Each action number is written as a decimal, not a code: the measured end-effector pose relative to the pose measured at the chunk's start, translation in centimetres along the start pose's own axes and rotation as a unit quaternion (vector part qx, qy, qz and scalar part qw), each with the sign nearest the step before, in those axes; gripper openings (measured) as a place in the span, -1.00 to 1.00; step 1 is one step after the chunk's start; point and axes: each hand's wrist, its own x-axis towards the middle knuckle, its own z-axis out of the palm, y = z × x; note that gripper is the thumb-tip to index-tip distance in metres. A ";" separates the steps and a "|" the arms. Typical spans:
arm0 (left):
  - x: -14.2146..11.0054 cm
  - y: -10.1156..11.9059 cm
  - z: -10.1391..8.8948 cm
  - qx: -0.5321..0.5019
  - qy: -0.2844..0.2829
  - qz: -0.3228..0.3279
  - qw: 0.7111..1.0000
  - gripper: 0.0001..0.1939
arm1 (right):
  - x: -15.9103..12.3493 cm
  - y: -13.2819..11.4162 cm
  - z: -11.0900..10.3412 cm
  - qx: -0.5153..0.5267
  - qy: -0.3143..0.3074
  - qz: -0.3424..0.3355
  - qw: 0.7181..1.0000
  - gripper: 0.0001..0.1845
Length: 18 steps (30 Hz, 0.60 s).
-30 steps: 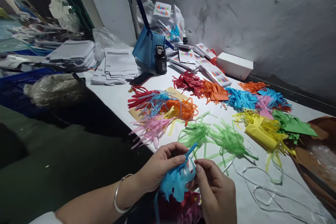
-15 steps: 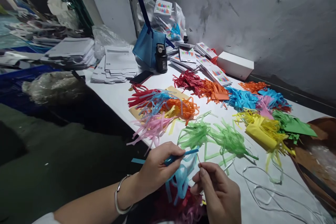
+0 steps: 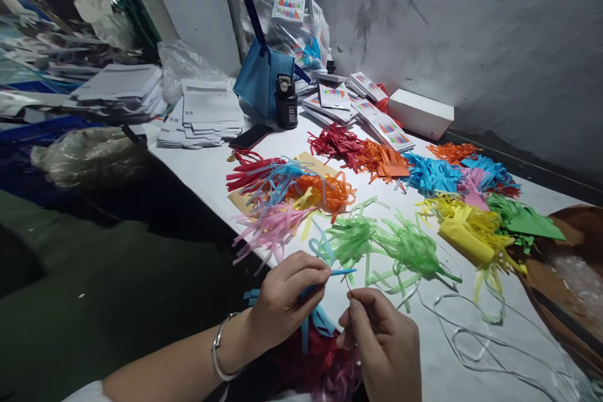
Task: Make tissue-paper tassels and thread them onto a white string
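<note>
My left hand (image 3: 294,289) is closed around a blue paper tassel (image 3: 323,321), its rolled tip sticking out to the right between thumb and fingers. Blue strips hang below the hand and curl above it. Just right of that tip, my right hand (image 3: 377,333) pinches a thin wire-like tie (image 3: 348,284) between thumb and forefinger. The tie's upper end is close to the rolled tip; whether they touch I cannot tell. Green tassels (image 3: 396,245) lie on the table beyond both hands. Beneath the hands, red and pink strips (image 3: 325,367) show partly in shadow.
Pink tassels (image 3: 276,226) lie at the table's left edge, yellow ones (image 3: 471,232) to the right. White cord (image 3: 471,342) is looped at the right front, near a brown bag (image 3: 556,289). A black bottle (image 3: 286,103), a phone (image 3: 252,137) and printed packets (image 3: 334,97) stand or lie farther back.
My left hand has turned, bringing the blue tassel's rolled tip from slanting upward to nearly level. Its strips have swung about. My right hand stays close by, still pinching the thin tie.
</note>
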 end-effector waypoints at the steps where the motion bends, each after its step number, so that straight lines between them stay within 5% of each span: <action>1: 0.0 0.0 0.0 -0.001 -0.001 0.000 1.000 -0.68 | 0.0 0.0 0.0 -0.001 -0.004 0.002 1.000 -0.64; 12: -0.8 -0.8 0.3 0.004 -0.042 0.063 0.997 -0.65 | 1.6 1.5 -1.0 0.083 -0.094 0.082 0.989 -0.60; 18: -1.0 -1.7 0.2 0.004 -0.103 0.086 0.991 -0.74 | 2.5 2.0 -0.8 0.212 -0.066 0.102 0.970 -0.42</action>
